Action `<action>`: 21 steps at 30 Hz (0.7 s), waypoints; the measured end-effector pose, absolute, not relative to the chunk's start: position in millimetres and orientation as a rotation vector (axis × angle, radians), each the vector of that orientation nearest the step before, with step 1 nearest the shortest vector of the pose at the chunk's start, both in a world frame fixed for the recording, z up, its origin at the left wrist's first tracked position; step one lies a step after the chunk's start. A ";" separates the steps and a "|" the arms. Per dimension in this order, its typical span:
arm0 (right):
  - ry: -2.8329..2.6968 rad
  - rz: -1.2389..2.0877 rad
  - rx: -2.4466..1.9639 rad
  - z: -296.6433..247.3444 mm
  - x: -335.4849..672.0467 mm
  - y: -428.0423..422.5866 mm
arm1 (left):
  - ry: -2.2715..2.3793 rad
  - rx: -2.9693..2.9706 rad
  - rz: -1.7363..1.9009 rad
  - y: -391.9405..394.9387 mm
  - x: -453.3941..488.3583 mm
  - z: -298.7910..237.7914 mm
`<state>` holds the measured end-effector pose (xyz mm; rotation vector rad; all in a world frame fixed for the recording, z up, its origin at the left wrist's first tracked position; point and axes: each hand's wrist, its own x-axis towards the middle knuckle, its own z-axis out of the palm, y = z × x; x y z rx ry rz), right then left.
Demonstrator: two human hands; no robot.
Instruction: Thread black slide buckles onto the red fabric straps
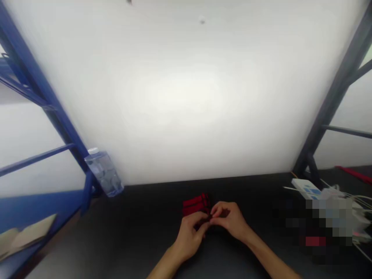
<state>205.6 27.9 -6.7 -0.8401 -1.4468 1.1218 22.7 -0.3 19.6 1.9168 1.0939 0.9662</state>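
Observation:
A small piece of red cloth (192, 206) with dark stripes lies on the black tabletop, its right end darker and bunched. My left hand (189, 233) is closed in a pinch at the cloth's near right corner and covers part of its front edge. From the other side my right hand (231, 220) pinches the same corner, thumb and forefinger together. The fingertips of both hands nearly meet there. The dark bit of cloth between them is too small to make out in detail.
A clear plastic bottle (105, 172) with a white cap leans by the blue metal frame (62, 120) at left. At right are a white and blue box (306, 188), tangled white cables (359, 199) and a blurred-out patch. A white wall (186, 97) backs the black table (139, 232).

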 end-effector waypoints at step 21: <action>-1.344 1.401 -0.690 8.3 219.0 28.0 | 0.717 1.320 0.921 10.5 13.6 17.9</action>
